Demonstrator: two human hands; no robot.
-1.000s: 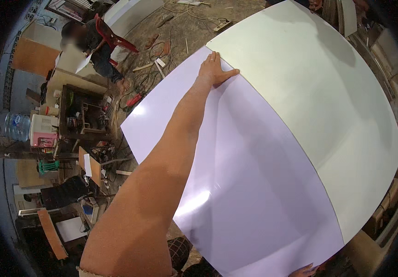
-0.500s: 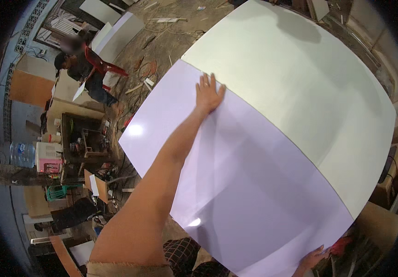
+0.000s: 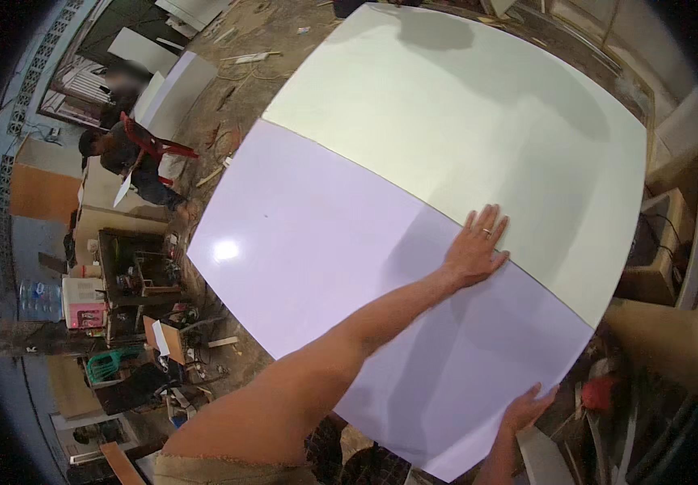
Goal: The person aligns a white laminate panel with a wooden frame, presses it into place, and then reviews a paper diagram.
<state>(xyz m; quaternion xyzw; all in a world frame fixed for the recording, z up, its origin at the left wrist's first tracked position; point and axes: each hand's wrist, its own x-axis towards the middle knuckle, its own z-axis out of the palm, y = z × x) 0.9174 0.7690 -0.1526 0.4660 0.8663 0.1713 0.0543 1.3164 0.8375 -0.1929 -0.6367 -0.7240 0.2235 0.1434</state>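
Note:
A large glossy lilac sheet [image 3: 308, 218] lies over the near part of a wide pale cream panel [image 3: 414, 105], its straight far edge running diagonally across. My left hand [image 3: 477, 249], with a ring on one finger, rests flat on that edge, fingers spread and reaching onto the cream surface. Close to the lilac sheet's near right border is my right hand [image 3: 527, 408]; its fingers are stretched out along the margin, and its underside is hidden. The sheet's near corner comes down close to my legs.
A person [image 3: 135, 162] sits on a red chair [image 3: 143, 137] at far left, holding a white piece. Along the left stand a cluttered wooden workbench [image 3: 110, 267] and a water bottle [image 3: 40, 299]. Boards [image 3: 543, 457] lean at lower right, by a red object [image 3: 600, 394]. Scraps litter the floor.
My left hand has slid right and nearer along the lilac sheet's far edge. My right hand stays near the right border. The whole view has shifted slightly.

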